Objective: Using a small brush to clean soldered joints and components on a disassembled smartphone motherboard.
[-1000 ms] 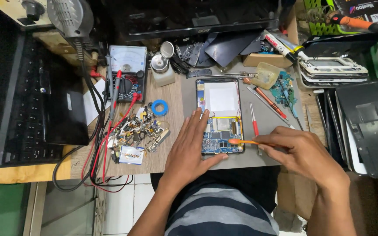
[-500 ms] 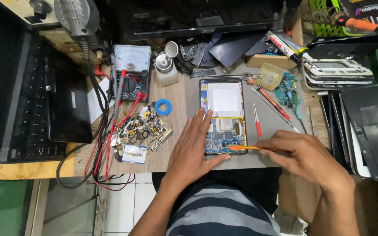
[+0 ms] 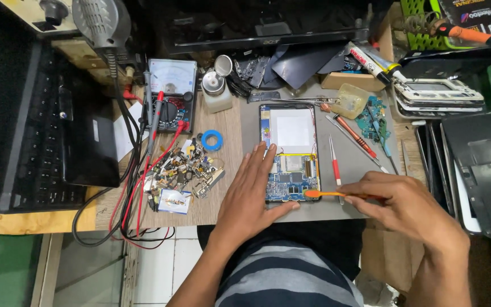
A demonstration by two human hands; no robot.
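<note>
Fingers of the left hand lie spread and flat, pressing the lower left edge of the opened tablet, with the thumb stretched along its bottom edge toward 3 o'clock. Right hand has its fingers pinched together on the handle of an orange brush, whose head rests on the tablet's bottom right corner, over the blue circuit board. The tablet lies back-open on a grey mat in the middle of the surface, its white panel toward 12 o'clock and the board toward 6 o'clock.

Against the picture of half a second ago, the left hand keeps its press on the same edge, and the brush head sits a little further in over the board's corner.

At 9 o'clock from the tablet a loose heap of small salvaged parts lies on the surface, with a blue ring just beside it at 1 o'clock. Further toward 10 o'clock stands an analogue multimeter with red leads trailing down. A small clear pot sits at 2 o'clock from the tablet; what it holds cannot be made out. A red-handled tool lies just beside the tablet's right edge.
</note>
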